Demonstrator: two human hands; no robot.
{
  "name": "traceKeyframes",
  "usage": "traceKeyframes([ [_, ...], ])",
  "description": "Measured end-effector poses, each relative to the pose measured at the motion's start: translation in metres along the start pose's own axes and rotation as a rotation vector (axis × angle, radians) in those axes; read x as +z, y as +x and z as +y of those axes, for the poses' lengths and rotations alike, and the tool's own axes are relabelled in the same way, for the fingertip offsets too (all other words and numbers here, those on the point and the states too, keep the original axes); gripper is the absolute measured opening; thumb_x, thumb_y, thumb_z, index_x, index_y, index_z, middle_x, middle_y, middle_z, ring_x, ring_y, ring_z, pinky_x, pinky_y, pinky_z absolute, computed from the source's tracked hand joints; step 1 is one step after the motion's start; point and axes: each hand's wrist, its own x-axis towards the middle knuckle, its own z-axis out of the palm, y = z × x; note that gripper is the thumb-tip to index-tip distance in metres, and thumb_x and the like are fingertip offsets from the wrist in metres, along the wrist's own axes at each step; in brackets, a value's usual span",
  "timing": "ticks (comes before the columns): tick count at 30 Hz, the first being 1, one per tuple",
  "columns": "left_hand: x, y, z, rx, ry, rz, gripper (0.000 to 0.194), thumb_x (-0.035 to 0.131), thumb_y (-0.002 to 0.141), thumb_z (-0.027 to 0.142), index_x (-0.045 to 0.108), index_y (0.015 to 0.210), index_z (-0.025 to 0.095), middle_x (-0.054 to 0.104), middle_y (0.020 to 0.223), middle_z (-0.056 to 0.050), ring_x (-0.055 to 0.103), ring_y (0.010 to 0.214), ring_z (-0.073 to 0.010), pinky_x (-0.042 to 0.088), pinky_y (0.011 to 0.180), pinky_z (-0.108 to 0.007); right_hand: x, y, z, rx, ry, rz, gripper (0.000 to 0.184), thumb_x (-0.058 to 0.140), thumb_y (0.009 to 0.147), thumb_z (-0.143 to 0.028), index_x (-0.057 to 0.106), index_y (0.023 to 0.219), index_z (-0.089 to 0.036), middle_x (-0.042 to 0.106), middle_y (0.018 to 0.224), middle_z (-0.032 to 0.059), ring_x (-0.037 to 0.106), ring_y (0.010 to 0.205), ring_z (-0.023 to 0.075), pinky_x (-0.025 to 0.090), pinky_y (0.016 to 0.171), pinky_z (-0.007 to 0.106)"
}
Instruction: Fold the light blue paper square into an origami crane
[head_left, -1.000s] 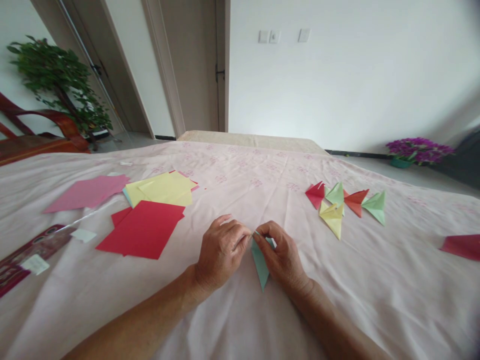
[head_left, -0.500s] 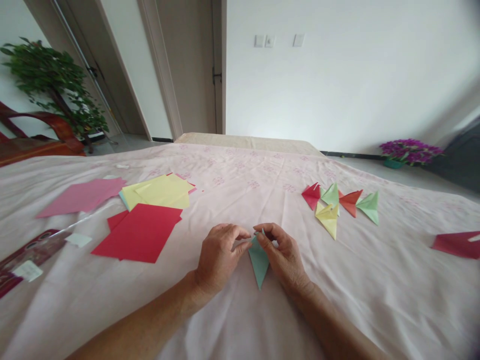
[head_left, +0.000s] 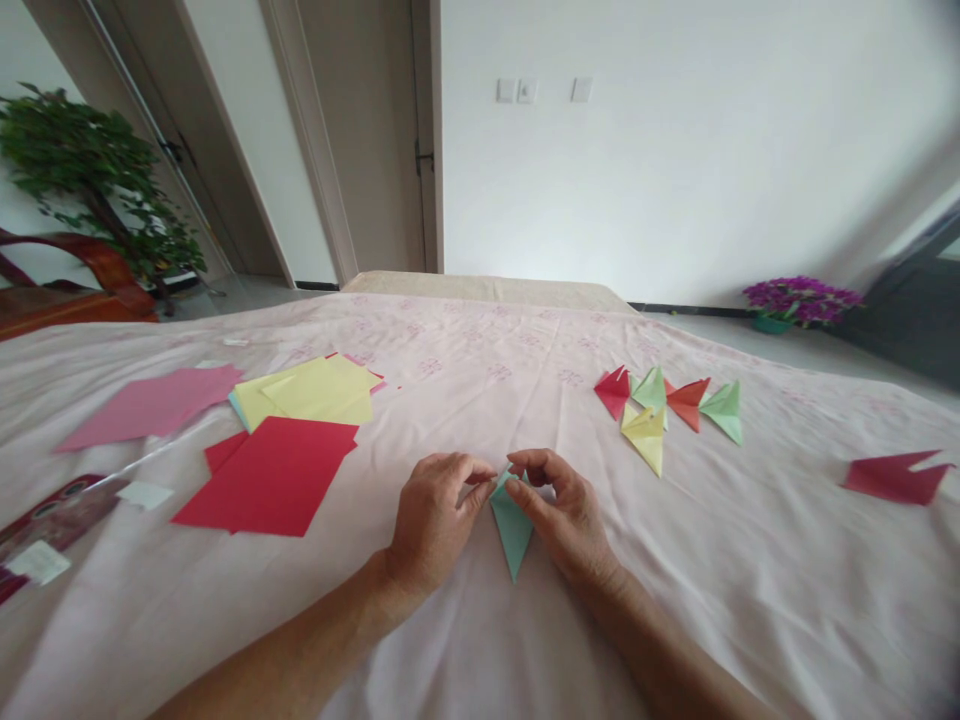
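Note:
A folded teal paper [head_left: 513, 530] lies between my hands, its long point aimed toward me. My left hand [head_left: 442, 505] pinches the upper left corner of it with thumb and forefinger. On the other side, my right hand [head_left: 562, 510] grips the top edge between thumb and fingers, where a small pale flap sticks up. The fingertips hide part of the upper folds. To the right sit several finished folded papers, among them a yellow one [head_left: 645, 435], an orange one [head_left: 688, 402] and a light green one [head_left: 724, 410].
Red paper sheets [head_left: 270, 475], yellow sheets [head_left: 315, 388] and pink sheets [head_left: 150, 405] lie at left beside a clear plastic packet [head_left: 60, 515]. A dark red folded paper [head_left: 896, 478] is at far right. A wrinkled pink cloth [head_left: 480, 400] covers the surface.
My left fingertips have closed onto the paper's top corner, where they were slightly apart from it. A pale flap now shows at the top. The whole view has shifted slightly.

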Motion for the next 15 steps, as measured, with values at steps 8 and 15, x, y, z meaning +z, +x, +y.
traceKeyframes([
  [8, 0.000, -0.002, -0.002, 0.055, 0.026, -0.003, 0.016, 0.057, 0.085, 0.011, 0.061, 0.094, 0.023, 0.069, 0.087, 0.001, 0.062, 0.087, -0.0171, 0.042, 0.086, -0.034, 0.000, -0.001, -0.001, 0.003, -0.077, -0.022, 0.037, 0.058, 0.065, -0.011, 0.063, 0.101, -0.020, 0.063, 0.084, 0.0007, 0.052, 0.077, 0.0153, 0.043, 0.074, 0.028],
  [15, -0.004, -0.006, -0.007, 0.006, 0.074, -0.096, 0.028, 0.061, 0.074, 0.004, 0.062, 0.094, 0.022, 0.068, 0.092, 0.000, 0.061, 0.091, -0.0194, 0.043, 0.087, -0.035, -0.007, -0.001, 0.009, 0.014, -0.150, -0.133, 0.064, 0.046, 0.055, -0.003, 0.056, 0.115, -0.021, 0.064, 0.099, 0.0022, 0.056, 0.088, 0.0171, 0.045, 0.081, 0.029],
])
